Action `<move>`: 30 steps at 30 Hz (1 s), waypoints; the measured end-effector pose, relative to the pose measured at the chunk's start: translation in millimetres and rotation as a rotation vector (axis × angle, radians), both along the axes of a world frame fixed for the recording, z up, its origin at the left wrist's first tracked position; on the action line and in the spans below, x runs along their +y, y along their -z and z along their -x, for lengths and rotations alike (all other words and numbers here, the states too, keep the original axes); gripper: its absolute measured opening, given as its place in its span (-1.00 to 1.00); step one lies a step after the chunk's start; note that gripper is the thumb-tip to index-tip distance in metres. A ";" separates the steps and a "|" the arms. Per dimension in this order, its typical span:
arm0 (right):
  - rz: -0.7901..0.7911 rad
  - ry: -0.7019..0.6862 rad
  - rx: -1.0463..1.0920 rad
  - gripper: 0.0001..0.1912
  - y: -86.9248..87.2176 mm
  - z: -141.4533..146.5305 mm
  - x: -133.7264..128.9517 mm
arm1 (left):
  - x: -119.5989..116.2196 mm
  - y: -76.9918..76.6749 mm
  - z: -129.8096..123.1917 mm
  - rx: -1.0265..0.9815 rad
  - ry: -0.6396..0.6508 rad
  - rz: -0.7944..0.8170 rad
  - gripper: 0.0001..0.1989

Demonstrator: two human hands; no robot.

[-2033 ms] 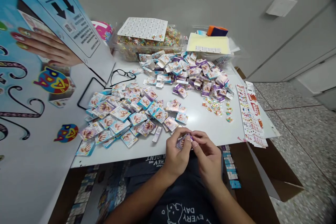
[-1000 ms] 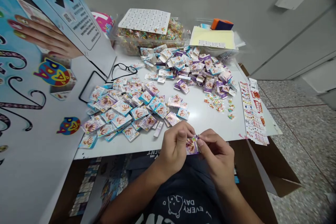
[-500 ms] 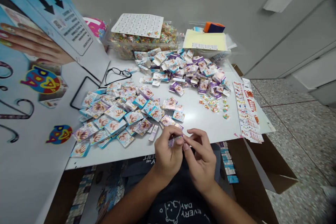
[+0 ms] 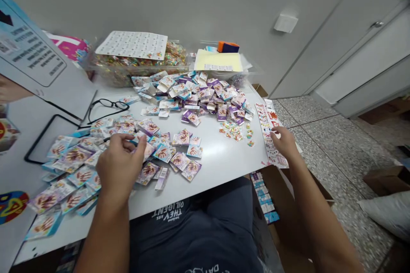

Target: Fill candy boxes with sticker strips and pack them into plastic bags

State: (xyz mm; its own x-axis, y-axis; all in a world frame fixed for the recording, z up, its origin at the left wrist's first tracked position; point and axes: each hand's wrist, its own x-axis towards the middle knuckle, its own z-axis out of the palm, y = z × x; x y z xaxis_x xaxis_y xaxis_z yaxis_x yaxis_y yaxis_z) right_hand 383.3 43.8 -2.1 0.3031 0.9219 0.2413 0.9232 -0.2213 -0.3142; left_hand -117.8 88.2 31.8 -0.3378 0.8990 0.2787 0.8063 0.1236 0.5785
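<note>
My left hand (image 4: 120, 164) is over the left pile of small printed boxes (image 4: 75, 155), its fingers curled around something I cannot make out, near a box at the fingertips. At the right edge of the table my right hand (image 4: 283, 141) touches the sticker sheets (image 4: 267, 130) with thumb and forefinger close together; whether a sticker is between them is too small to tell. Between the hands lie loose boxes (image 4: 191, 170) and a cluster of small clear packets (image 4: 233, 131) with coloured bits. Behind them is a heap of opened blue and purple boxes (image 4: 205, 94).
Black glasses (image 4: 110, 103) lie at the back left beside a large printed display (image 4: 28, 64). Two clear bins (image 4: 137, 70) stand along the wall, topped with a label sheet (image 4: 133, 45) and yellow paper (image 4: 218, 59). Below the table's right side, a carton (image 4: 285, 217) stands near boxed rows.
My hands have parted from above my lap: the left went to the left box pile, the right to the sticker sheets. The purple item between them has left them. The view has turned right.
</note>
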 end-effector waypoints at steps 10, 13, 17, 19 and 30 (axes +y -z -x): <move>0.183 -0.153 -0.071 -0.68 11.5 -31.8 55.7 | 8.4 19.8 31.6 0.100 -0.031 -0.417 -0.90; 0.142 -0.182 -0.087 -0.74 17.6 -32.8 57.0 | -8.7 25.7 17.5 0.194 0.074 -0.517 -0.93; 0.018 -0.172 -0.132 -0.63 16.0 -25.4 50.5 | -28.2 36.9 -9.7 0.276 0.203 -0.605 -0.94; -0.083 -0.128 -0.156 -0.62 8.4 -17.8 44.7 | -34.8 40.9 -21.4 0.248 0.284 -0.667 -0.92; -0.623 -0.576 -0.174 -0.70 -107.2 134.0 -61.8 | -66.3 18.8 -127.5 -0.297 0.795 -0.506 -0.26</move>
State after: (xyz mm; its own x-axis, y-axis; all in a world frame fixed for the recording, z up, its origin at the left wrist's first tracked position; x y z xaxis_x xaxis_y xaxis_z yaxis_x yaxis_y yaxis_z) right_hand 249.3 -18.0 105.1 -0.2588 0.6049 0.7531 0.8846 0.4616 -0.0668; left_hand 9.7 22.0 12.9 0.1948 0.6925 0.6947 0.3610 -0.7091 0.6057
